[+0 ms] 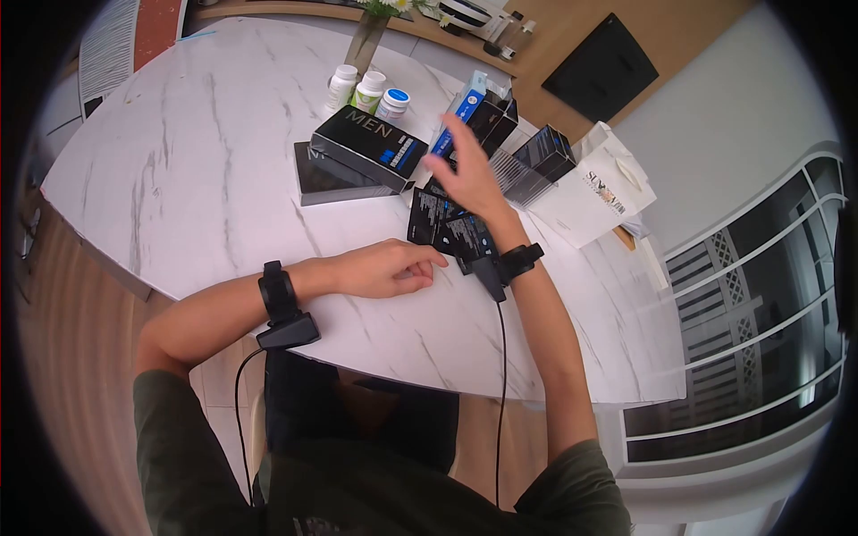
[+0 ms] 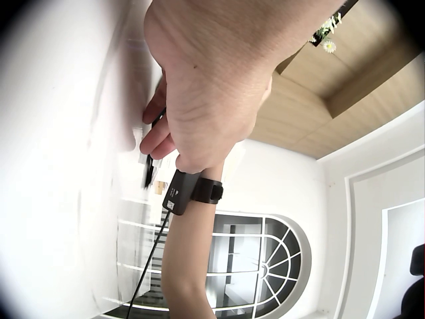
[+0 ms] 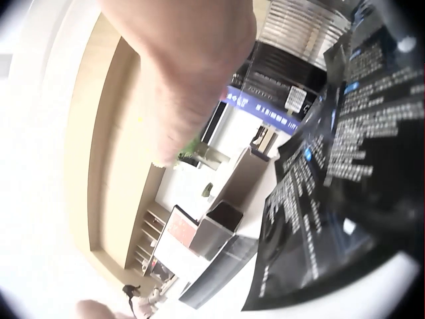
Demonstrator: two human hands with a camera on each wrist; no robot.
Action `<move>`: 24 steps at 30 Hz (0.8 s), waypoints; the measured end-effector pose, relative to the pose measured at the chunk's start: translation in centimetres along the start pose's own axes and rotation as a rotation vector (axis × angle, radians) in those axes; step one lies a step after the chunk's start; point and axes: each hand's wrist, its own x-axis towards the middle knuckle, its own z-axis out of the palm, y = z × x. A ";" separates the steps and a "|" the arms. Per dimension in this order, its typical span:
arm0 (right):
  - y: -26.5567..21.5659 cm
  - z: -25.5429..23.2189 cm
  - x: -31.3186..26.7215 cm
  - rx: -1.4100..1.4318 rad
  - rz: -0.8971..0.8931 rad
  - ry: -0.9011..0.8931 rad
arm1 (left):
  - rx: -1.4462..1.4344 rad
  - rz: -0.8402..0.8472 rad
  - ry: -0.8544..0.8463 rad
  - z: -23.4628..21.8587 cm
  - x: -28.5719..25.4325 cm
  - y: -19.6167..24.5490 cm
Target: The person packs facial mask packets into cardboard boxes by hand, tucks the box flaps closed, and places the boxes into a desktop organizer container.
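Near the table's front edge, my left hand (image 1: pixel 384 268) lies on the marble-patterned table (image 1: pixel 223 223), fingers loosely bent and holding nothing. My right hand (image 1: pixel 469 179) is raised with fingers extended, above black printed sachets (image 1: pixel 447 223); nothing shows in its grasp. In the right wrist view the sachets (image 3: pixel 358 166) fill the right side, below the hand (image 3: pixel 192 73). Left of the right hand, a black MEN box (image 1: pixel 371 147) lies tilted on another dark box (image 1: pixel 335 183). A blue-and-white box (image 1: pixel 465 107) stands just behind the right hand, beside a black box (image 1: pixel 493 121).
Behind the MEN box stand two white bottles (image 1: pixel 341 85), (image 1: pixel 368 91) and a blue-lidded jar (image 1: pixel 393 104), with a flower vase (image 1: pixel 365 45) farther back. To the right are another black box (image 1: pixel 545 152), a clear ribbed tray (image 1: pixel 518 179) and a white paper bag (image 1: pixel 603 188).
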 end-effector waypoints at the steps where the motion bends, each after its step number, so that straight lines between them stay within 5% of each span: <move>1: -0.6 0.8 0.0 0.002 0.000 0.001 | 0.011 -0.004 0.001 0.0 0.0 0.0; 3: -1.6 2.0 -0.1 -0.121 0.190 -0.186 | 0.023 -0.008 0.003 -0.1 0.0 -0.1; 6: -1.4 3.2 0.0 -0.097 0.345 -0.189 | 0.040 -0.007 -0.009 -0.2 -0.1 -0.3; 12: -1.9 3.7 -0.6 -0.185 0.279 -0.059 | 0.032 -0.019 -0.032 0.0 0.0 -0.4; 19: -1.1 4.6 -0.5 0.330 0.356 -0.047 | 0.022 0.018 -0.008 0.0 0.1 -0.7; 21: -1.5 4.3 -0.3 0.623 0.379 0.049 | 0.023 0.011 -0.010 -0.1 0.1 -0.6; 24: -2.9 1.9 -0.1 0.661 0.404 0.153 | 0.024 -0.034 -0.028 -0.2 -0.1 -0.3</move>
